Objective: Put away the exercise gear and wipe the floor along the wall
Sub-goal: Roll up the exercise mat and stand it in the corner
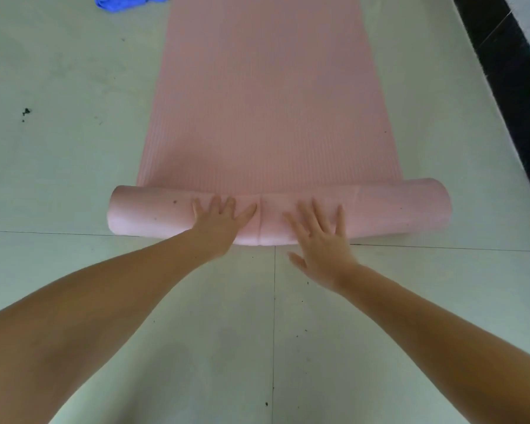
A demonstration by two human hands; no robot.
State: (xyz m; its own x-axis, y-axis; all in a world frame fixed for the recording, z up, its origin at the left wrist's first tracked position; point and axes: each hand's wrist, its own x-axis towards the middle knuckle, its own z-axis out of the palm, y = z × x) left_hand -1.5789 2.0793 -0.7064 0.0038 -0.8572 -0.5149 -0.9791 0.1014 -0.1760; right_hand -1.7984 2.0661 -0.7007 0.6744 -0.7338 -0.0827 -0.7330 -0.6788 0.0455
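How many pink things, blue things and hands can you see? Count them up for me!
Pink: 1, the yoga mat, partly rolled up
Blue: 1, the cloth at the top edge
Hands: 2, the left hand and the right hand, both flat on the roll
Total: 4

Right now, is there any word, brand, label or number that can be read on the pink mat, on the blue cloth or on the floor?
None: no text can be read.
Pink mat: plain ribbed surface; the rolled part under the left hand and right hand shows only dark specks.
Blue cloth: no label visible.
Floor: only dirt marks.
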